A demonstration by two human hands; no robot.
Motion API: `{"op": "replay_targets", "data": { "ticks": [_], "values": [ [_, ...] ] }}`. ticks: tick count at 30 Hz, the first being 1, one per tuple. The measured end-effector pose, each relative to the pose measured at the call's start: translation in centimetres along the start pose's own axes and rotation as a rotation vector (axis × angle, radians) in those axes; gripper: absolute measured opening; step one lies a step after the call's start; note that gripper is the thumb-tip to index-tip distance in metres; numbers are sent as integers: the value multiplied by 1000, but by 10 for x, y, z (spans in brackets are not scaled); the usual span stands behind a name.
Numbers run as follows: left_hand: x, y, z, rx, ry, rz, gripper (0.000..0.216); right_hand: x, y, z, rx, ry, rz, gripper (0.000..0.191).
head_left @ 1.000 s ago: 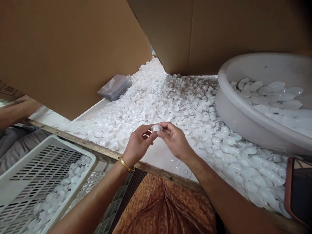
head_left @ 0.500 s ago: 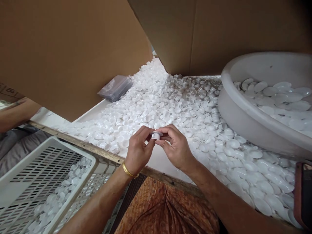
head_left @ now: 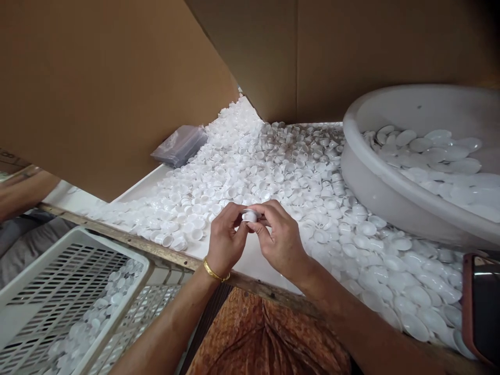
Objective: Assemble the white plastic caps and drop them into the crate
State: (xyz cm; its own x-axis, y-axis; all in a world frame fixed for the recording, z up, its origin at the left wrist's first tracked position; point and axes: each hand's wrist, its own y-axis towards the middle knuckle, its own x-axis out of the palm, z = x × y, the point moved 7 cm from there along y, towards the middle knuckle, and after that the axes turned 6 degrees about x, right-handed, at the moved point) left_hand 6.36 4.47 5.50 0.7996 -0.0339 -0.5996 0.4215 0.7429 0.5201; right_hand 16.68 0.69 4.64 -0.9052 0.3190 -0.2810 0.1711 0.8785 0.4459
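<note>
Over the front of the table, my left hand (head_left: 227,234) and my right hand (head_left: 278,235) meet, fingertips pinched on one small white cup (head_left: 249,216). A thin white round disc (head_left: 248,210) lies against the cup's upper side, and the index fingers press on its edge. The thumbs are at the cup's lower part. Whether cup and disc are joined I cannot tell. Behind the hands spreads a heap of small white cups (head_left: 234,172). To the right of my right hand lie many flat white oval or round pieces (head_left: 390,281).
A big whitish tub (head_left: 375,182) holding white discs stands at the right. Crates (head_left: 150,271) with white pieces sit below the table edge at left. Cardboard (head_left: 109,94) walls the back. A plastic-wrapped packet (head_left: 179,146), a phone (head_left: 484,307) and another person's arm (head_left: 27,190) are visible.
The view has shifted slightly, so surroundings appear a little further left. Both hands keep hold of the cup and disc, which look tilted slightly differently.
</note>
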Motion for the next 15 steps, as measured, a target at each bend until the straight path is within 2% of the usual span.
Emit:
{"op": "replay_targets", "data": {
  "ticks": [5,9,12,15],
  "values": [
    [3,8,2,0,-81,-55,10,-9,1,-3,-3,-13,45,21],
    [-1,7,5,24,-44,-79,10,-8,0,-6,-4,10,12,21],
    [-7,1,11,81,50,-29,12,-3,-2,-9,-22,70,-29,20],
    [-17,-4,11,44,59,-18,12,7,0,-9,-20,113,-166,23]
  ]
}}
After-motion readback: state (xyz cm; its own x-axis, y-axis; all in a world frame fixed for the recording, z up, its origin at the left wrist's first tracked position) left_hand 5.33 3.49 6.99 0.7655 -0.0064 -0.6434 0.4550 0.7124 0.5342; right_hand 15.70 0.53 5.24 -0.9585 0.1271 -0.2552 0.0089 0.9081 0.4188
